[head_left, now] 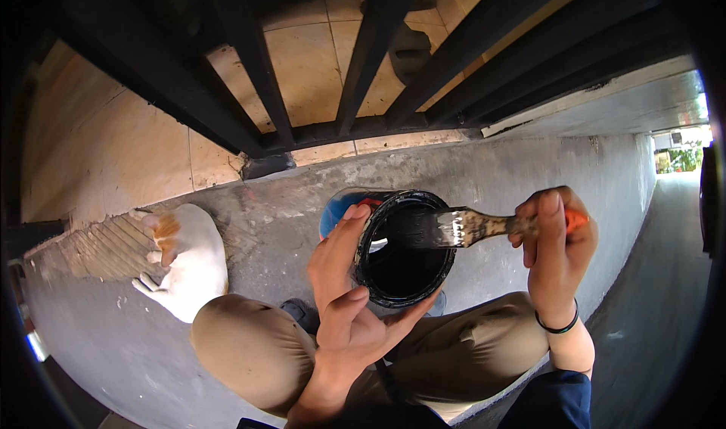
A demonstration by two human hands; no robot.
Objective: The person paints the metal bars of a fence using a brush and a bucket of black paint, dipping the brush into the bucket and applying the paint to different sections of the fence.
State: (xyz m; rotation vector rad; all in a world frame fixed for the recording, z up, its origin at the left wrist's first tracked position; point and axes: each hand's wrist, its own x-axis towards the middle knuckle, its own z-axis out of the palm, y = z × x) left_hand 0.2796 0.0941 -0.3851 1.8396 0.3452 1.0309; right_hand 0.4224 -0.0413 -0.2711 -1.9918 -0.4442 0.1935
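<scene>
My left hand (pixel 349 304) is wrapped round an open paint can (pixel 448 272), tilted so that its mouth faces me. Black paint coats the rim and the inside, and part of the can's blue outer wall shows at the left. In my right hand (pixel 558 244) is a flat paintbrush (pixel 476 227), gripped by its paint-stained handle with an orange end. The brush's metal band lies over the right rim, and its dark bristles reach into the can's mouth. Whether the bristles touch the paint inside I cannot tell.
A black barred gate (pixel 363 73) stands just ahead, with beige floor tiles (pixel 302 58) behind it. A dark shoe or sandal (pixel 411 53) shows beyond the bars. On the grey concrete floor (pixel 257 209) to my left lies a white and orange cat (pixel 198 259), near my bent knee (pixel 246 349).
</scene>
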